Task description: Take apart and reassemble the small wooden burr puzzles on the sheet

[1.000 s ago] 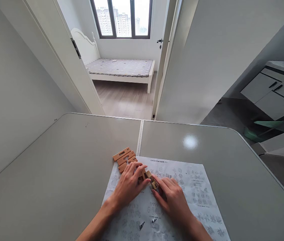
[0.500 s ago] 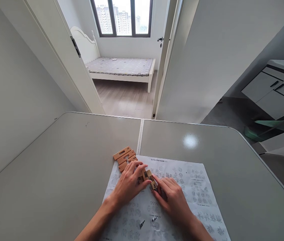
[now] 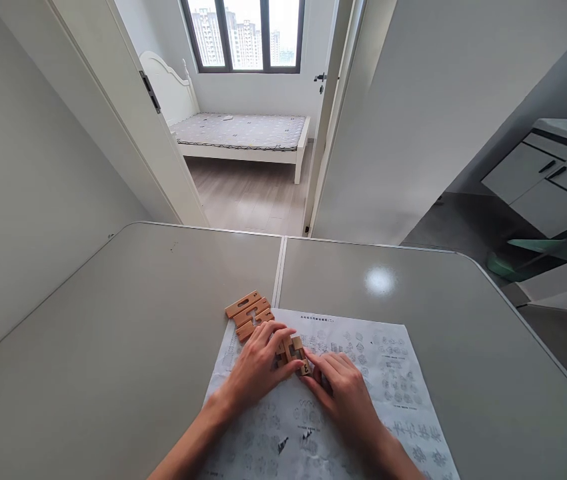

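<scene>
My left hand (image 3: 256,365) and my right hand (image 3: 344,393) meet over a printed instruction sheet (image 3: 363,380) on a grey folding table (image 3: 113,333). Both pinch a small cluster of notched wooden puzzle pieces (image 3: 295,353); one piece's end shows a dark number. The left fingers lie across the cluster's left side, the right fingertips press its right end. Several more notched wooden pieces (image 3: 248,311) lie side by side on the table just beyond the left hand, at the sheet's far left corner.
The table's centre seam (image 3: 278,273) runs away from me. Beyond the far edge an open doorway shows a bedroom with a bed (image 3: 243,137). A white door (image 3: 128,120) stands at left, a wall at right, grey cabinets (image 3: 548,180) at far right.
The held pieces have shifted slightly left and toward the far side between my fingers. Both hands stay in nearly the same place.
</scene>
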A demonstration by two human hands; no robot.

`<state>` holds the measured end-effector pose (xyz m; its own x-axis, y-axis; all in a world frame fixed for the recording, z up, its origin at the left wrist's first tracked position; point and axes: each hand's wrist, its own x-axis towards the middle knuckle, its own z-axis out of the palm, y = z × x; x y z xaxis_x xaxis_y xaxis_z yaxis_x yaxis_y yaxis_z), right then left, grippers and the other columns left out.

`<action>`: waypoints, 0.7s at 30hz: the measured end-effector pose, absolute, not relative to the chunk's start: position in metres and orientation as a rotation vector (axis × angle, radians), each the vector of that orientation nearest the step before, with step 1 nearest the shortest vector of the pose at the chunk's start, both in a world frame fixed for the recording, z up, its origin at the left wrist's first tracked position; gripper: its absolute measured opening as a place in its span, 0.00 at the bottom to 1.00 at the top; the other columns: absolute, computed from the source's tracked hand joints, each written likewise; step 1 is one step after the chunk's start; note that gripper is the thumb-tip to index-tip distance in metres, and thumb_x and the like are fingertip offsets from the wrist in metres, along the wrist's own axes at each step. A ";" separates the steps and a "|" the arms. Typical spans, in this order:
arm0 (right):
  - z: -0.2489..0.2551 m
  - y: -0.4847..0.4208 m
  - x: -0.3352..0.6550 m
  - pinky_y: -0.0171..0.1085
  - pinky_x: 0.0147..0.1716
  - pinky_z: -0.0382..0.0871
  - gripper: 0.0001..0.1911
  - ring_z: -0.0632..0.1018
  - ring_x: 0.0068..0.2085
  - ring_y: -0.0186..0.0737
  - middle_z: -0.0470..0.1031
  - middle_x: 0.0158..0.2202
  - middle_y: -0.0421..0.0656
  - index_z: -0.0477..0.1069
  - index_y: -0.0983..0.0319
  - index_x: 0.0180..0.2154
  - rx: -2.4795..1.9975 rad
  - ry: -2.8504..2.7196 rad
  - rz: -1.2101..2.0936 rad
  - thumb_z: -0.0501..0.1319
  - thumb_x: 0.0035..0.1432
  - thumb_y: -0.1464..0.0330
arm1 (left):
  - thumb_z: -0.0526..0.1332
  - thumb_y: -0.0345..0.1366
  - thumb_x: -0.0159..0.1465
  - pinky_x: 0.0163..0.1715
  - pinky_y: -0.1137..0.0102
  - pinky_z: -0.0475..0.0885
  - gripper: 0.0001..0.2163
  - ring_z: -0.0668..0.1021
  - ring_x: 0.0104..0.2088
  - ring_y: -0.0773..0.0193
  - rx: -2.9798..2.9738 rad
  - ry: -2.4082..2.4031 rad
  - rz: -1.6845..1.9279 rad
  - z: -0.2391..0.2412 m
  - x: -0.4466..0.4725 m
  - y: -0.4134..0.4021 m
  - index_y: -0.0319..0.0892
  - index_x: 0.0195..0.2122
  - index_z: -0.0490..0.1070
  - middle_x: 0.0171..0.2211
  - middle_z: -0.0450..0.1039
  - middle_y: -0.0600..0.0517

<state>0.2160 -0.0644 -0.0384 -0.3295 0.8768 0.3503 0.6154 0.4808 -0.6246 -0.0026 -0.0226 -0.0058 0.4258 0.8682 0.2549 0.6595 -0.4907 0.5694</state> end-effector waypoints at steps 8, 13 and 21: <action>-0.035 -0.066 0.215 0.44 0.37 0.75 0.10 0.78 0.36 0.47 0.77 0.36 0.43 0.75 0.56 0.51 -1.262 -2.040 0.569 0.63 0.69 0.66 | 0.70 0.41 0.66 0.53 0.56 0.76 0.20 0.77 0.53 0.51 2.313 1.318 0.752 -0.007 -0.002 -0.023 0.48 0.57 0.68 0.53 0.74 0.47; -0.036 -0.066 0.216 0.45 0.42 0.79 0.09 0.81 0.41 0.46 0.75 0.52 0.49 0.75 0.54 0.49 -1.225 -1.992 0.584 0.64 0.67 0.68 | 0.70 0.38 0.65 0.54 0.57 0.76 0.21 0.77 0.53 0.51 2.327 1.303 0.765 -0.008 -0.002 -0.022 0.48 0.57 0.68 0.52 0.74 0.47; -0.037 -0.064 0.218 0.50 0.50 0.80 0.14 0.81 0.51 0.51 0.77 0.55 0.49 0.74 0.53 0.52 -1.173 -2.025 0.576 0.63 0.66 0.71 | 0.70 0.40 0.66 0.54 0.57 0.75 0.20 0.78 0.52 0.52 2.322 1.317 0.755 -0.009 -0.003 -0.023 0.49 0.57 0.68 0.53 0.74 0.47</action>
